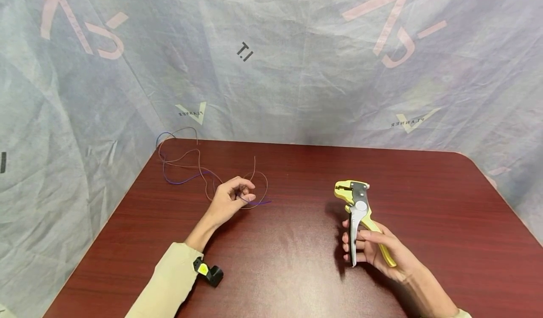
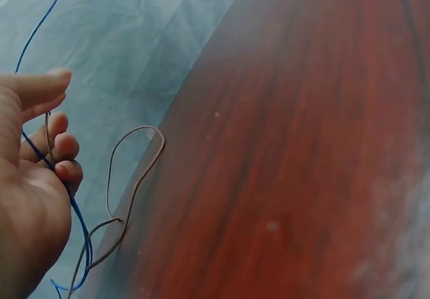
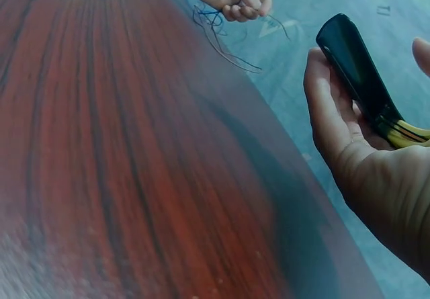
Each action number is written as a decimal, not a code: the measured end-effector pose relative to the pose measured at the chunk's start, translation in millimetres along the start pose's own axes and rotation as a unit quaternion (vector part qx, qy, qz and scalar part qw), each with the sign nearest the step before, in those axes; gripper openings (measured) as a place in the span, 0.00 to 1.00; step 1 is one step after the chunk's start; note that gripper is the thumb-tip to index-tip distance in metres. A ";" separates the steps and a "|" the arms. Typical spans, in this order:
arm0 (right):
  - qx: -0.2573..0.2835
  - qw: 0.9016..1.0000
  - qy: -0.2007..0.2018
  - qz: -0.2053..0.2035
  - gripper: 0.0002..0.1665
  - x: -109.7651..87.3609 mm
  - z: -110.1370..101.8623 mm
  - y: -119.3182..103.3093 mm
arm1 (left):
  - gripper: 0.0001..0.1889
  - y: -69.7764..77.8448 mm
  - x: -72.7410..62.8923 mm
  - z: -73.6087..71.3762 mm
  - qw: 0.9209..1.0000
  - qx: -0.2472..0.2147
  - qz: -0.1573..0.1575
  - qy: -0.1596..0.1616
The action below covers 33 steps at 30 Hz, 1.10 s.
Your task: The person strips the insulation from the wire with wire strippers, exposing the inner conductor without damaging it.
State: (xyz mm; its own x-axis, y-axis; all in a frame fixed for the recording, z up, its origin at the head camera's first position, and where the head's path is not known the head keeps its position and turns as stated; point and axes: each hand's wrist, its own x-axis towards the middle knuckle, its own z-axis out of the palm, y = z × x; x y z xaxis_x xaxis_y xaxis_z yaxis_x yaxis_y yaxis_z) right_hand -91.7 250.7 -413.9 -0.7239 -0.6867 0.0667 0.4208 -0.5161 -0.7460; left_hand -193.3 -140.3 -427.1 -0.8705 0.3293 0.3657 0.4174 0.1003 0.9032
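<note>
Toward the left of the table, my left hand (image 1: pixel 229 200) pinches a blue wire (image 1: pixel 262 203) between thumb and finger, its short end sticking out to the right. A thin brown wire (image 1: pixel 267 184) loops around the same fingers; in the left wrist view both the blue wire (image 2: pixel 82 226) and the brown wire (image 2: pixel 136 186) run across the palm. On the right, my right hand (image 1: pixel 383 249) grips a yellow and grey wire stripper (image 1: pixel 360 206) by its handles, head up and jaws facing left. A black handle (image 3: pixel 357 67) rests against the fingers in the right wrist view.
Loose lengths of the wires trail back to the far left corner of the dark red wooden table (image 1: pixel 297 261). Grey printed sheeting (image 1: pixel 297 73) hangs behind and beside it. A black wrist camera (image 1: pixel 209 272) is strapped at the left cuff.
</note>
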 end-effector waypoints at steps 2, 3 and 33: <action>-0.003 1.000 0.003 0.004 0.27 0.1 0.9 -0.6 | 0.14 -1.0 -0.5 -1.0 1.000 -0.011 -0.003 -0.013; -0.005 1.000 0.004 0.005 0.27 0.1 1.1 -0.7 | 0.15 -1.4 -0.6 -1.5 1.000 -0.017 -0.005 -0.021; -0.012 1.000 0.004 0.017 0.26 0.3 -0.8 0.8 | 0.06 0.9 0.7 0.9 0.998 0.031 0.005 -0.057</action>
State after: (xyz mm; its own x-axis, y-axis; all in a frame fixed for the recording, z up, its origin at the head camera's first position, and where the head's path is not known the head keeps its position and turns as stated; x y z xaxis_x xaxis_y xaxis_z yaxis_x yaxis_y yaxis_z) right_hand -91.9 250.5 -415.1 -0.7137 -0.6995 0.0368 0.4315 -0.4804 -0.7635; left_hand -193.3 -139.1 -426.2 -0.8325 0.4352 0.3428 0.4437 0.1534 0.8829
